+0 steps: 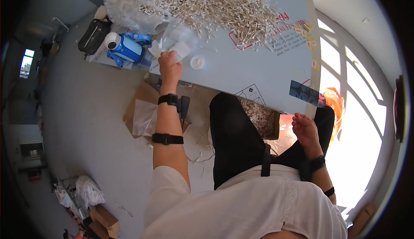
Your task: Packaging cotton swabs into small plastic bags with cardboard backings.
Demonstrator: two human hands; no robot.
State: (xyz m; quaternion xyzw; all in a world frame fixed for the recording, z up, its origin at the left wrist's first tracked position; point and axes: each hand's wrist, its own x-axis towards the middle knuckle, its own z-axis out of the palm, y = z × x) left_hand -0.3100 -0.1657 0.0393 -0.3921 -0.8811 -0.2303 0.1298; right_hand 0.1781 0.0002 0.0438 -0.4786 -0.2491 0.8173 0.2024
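My left hand [170, 69] reaches over the near left part of the box-like table. Its fingers are closed at the edge of a clear plastic container [181, 49], though the fingertips are partly hidden. Just right of it stands a small round clear tub [197, 62] with something whitish inside. My right hand [305, 130] is by the table's near right edge, palm partly showing, with its fingers loosely bent and nothing visible in them. A large heap of cotton swabs [215, 8] spreads across the far side of the table.
A big clear plastic bag [129, 6] lies at the far left, near a blue-and-white bottle [129, 49] and a dark pouch [94, 37]. Under the table are an open cardboard box [144, 96] and a box of cotton swabs [261, 118]. An orange bag [334, 99] is beside my leg.
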